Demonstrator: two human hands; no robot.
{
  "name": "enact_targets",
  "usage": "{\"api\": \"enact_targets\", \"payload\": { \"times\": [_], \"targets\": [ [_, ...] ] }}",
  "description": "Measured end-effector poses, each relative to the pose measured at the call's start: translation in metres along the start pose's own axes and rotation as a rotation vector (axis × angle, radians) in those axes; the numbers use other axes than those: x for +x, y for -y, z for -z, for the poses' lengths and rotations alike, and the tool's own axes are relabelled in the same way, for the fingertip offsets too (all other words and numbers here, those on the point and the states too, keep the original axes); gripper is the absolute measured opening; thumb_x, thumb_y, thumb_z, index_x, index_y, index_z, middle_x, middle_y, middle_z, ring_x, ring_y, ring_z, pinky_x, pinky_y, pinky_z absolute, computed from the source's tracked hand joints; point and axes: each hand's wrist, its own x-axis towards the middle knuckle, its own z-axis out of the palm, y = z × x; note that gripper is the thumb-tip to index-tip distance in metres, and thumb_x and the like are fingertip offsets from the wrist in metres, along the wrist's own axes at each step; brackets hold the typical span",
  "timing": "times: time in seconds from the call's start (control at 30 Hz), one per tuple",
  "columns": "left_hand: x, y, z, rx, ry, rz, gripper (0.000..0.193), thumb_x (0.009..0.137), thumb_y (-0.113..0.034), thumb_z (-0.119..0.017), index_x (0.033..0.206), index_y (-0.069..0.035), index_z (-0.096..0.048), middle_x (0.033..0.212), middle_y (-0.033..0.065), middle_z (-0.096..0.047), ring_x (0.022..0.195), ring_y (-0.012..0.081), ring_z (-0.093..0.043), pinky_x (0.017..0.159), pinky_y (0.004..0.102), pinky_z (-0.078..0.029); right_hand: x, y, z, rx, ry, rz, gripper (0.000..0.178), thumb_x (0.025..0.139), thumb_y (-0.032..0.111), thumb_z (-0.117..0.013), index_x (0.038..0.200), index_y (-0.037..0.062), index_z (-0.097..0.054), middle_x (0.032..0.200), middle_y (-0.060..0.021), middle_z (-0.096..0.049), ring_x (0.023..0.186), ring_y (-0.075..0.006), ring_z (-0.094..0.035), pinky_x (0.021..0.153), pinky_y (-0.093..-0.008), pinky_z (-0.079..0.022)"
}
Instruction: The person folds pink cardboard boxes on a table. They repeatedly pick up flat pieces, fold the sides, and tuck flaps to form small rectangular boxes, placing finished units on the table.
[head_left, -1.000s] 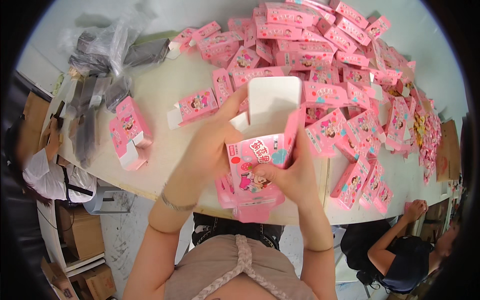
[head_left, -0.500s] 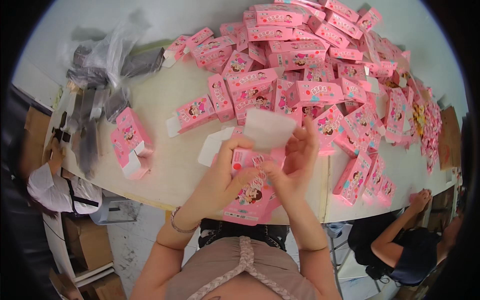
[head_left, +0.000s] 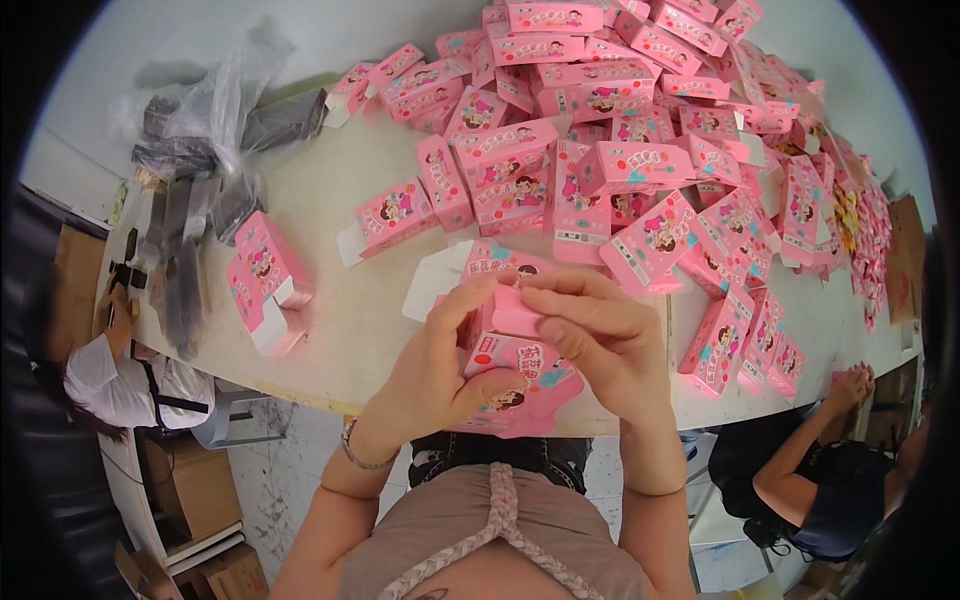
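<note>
Close to the table's near edge, a pink printed cardboard box [head_left: 535,365] is held between my two hands. My left hand [head_left: 440,370] grips its left side, with the thumb lying across the printed face. At the top end of the box, my right hand [head_left: 605,340] has its fingers and thumb closed on the pink end flap [head_left: 515,312], which is folded over. My fingers hide part of that end. Just behind lies another pink box [head_left: 485,258] with a white flap sticking out to its left.
A large heap of pink boxes [head_left: 600,100] fills the back and right of the table [head_left: 330,200]. Two pink boxes [head_left: 268,275] stand at left, one flap open. Dark bundles in clear plastic [head_left: 185,210] lie far left. One person [head_left: 820,480] sits right, another [head_left: 135,380] left.
The white inner side of the raised end flap no longer shows; the flap is folded down over the box end. My right hand has closed from spread fingers onto it.
</note>
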Motion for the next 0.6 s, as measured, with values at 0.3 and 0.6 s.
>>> {"api": "enact_targets", "payload": {
  "times": [0.3, 0.6],
  "targets": [
    [-0.007, -0.002, -0.004, -0.225, -0.039, 0.137, 0.044, 0.085, -0.023, -0.067, 0.122, -0.007, -0.047, 0.132, 0.0151, -0.041, 0.117, 0.0256, -0.045, 0.094, 0.0355, -0.039, -0.017, 0.004, 0.001, -0.367, 0.165, 0.084, 0.047, 0.078, 0.003, -0.068, 0.124, 0.0117, -0.059, 0.126, -0.0142, -0.055, 0.106, -0.0291, -0.057, 0.082, -0.0339, -0.05],
    [0.01, 0.008, 0.026, -0.056, -0.509, 0.236, 0.051, 0.088, -0.009, -0.058, 0.131, -0.001, -0.032, 0.133, 0.014, -0.037, 0.119, 0.0254, -0.044, 0.097, 0.0322, -0.038, 0.011, -0.014, 0.089, -0.117, -0.843, 0.117, 0.06, 0.081, 0.028, -0.066, 0.129, 0.0001, -0.045, 0.13, -0.0141, -0.05, 0.117, -0.0296, -0.05, 0.091, -0.0439, -0.045]
  ]
}}
